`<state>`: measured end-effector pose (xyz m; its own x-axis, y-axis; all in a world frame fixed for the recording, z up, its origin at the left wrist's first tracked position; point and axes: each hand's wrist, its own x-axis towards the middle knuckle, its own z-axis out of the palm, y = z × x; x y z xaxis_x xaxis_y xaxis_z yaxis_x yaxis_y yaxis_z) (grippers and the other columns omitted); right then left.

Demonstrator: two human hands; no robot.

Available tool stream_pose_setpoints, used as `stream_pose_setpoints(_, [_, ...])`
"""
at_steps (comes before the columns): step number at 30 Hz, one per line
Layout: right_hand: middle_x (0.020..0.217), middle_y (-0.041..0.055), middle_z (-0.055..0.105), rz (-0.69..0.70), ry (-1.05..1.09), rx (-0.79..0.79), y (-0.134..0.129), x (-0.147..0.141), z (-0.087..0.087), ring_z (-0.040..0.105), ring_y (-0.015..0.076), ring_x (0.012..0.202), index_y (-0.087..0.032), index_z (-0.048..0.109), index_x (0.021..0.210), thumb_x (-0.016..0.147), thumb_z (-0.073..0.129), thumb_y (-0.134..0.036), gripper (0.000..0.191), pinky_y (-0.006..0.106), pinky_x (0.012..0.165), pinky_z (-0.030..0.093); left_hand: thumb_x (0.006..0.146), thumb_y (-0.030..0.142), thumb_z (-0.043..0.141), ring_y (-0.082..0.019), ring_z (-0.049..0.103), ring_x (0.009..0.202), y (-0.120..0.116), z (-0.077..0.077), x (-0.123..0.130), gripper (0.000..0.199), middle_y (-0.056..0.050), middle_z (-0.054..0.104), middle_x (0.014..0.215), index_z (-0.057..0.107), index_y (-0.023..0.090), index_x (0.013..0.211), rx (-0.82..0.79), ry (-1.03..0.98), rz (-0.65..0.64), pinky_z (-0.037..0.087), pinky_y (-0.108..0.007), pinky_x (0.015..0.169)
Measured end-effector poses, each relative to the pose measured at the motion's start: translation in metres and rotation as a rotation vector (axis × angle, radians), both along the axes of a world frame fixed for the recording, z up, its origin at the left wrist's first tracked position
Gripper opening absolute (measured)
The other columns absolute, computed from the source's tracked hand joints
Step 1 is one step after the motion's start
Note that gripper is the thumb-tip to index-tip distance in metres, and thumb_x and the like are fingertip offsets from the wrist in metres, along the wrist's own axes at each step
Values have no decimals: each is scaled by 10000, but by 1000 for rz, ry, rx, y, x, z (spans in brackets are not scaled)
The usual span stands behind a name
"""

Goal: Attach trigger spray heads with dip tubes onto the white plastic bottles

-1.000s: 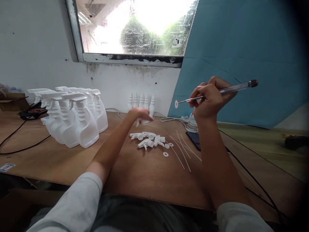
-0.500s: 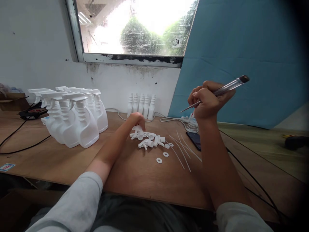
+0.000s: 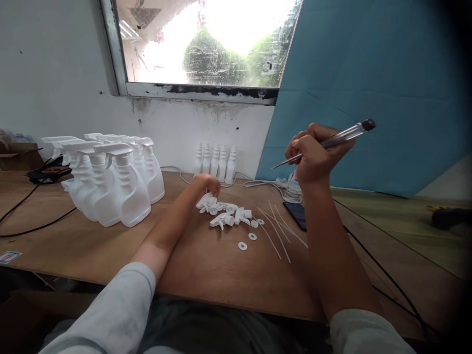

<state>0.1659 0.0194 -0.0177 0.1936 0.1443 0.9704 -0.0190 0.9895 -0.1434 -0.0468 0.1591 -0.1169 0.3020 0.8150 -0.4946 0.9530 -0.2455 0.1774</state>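
My left hand (image 3: 211,184) reaches to the far side of a small pile of white trigger spray heads. Its fingers curl down just behind the rearmost spray head (image 3: 207,202); the fingertips are partly hidden, and I cannot make out what they hold. More spray heads (image 3: 222,221) lie in front. Raised above the table at right, my right hand (image 3: 313,152) is closed around a screwdriver (image 3: 346,135) with a clear handle and dark end cap. Its thin metal shaft points left and down. White ring washers (image 3: 242,246) and thin white tubes (image 3: 282,236) lie between my arms.
Assembled white spray bottles (image 3: 127,191) stand grouped at left. Several headless bottles (image 3: 231,164) line the wall. A phone (image 3: 295,215) lies by my right forearm, with a coiled cable (image 3: 263,183) behind. Black cords (image 3: 387,268) cross the table (image 3: 206,275) at right.
My left hand has drawn slightly back from the spray heads, leaving the rearmost one more exposed and shifted a little left. My right hand and screwdriver have barely moved.
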Motion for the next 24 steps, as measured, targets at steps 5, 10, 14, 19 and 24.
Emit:
stream_pose_setpoints(5, [400, -69, 185, -14, -9, -15, -1, 0, 0, 277, 48, 291, -187, 240, 408, 559, 445, -42, 293, 254, 331, 157, 605, 197, 651, -216, 672, 912, -4, -1, -3, 523, -105, 713, 1062, 630, 170, 1127, 21, -28, 6, 566, -294, 762])
stream_pose_setpoints(10, [390, -68, 194, -7, -4, -27, -1, 0, 1, 271, 54, 291, -191, 231, 410, 556, 449, -47, 300, 258, 331, 162, 711, 280, 602, -188, 630, 1004, -32, 40, -8, 497, -122, 635, 1242, 592, 161, 1193, 138, -67, -5, 530, -251, 818])
stream_pose_setpoints(14, [378, -64, 219, -11, -1, -13, -1, 2, 2, 283, 61, 291, -191, 254, 403, 553, 458, -33, 299, 261, 326, 162, 814, 444, 521, -217, 566, 1104, -84, 90, -29, 495, -88, 568, 1336, 556, 212, 1250, 348, -96, 6, 474, -298, 907])
stream_pose_setpoints(19, [384, -57, 235, -36, 10, 2, 0, 4, 3, 298, 65, 306, -188, 286, 400, 560, 455, -30, 282, 255, 337, 158, 862, 618, 372, -255, 477, 1229, -180, 127, -69, 589, -53, 470, 1418, 488, 276, 1327, 816, -182, 170, 403, -348, 987])
stream_pose_setpoints(24, [376, -60, 240, -47, 19, -5, 1, 5, 4, 295, 64, 306, -192, 247, 415, 556, 455, -40, 294, 250, 336, 163, 821, 664, 409, -422, 268, 1356, -229, 128, -114, 709, -180, 377, 1456, 488, 177, 1330, 1038, 67, 662, 308, -554, 1048])
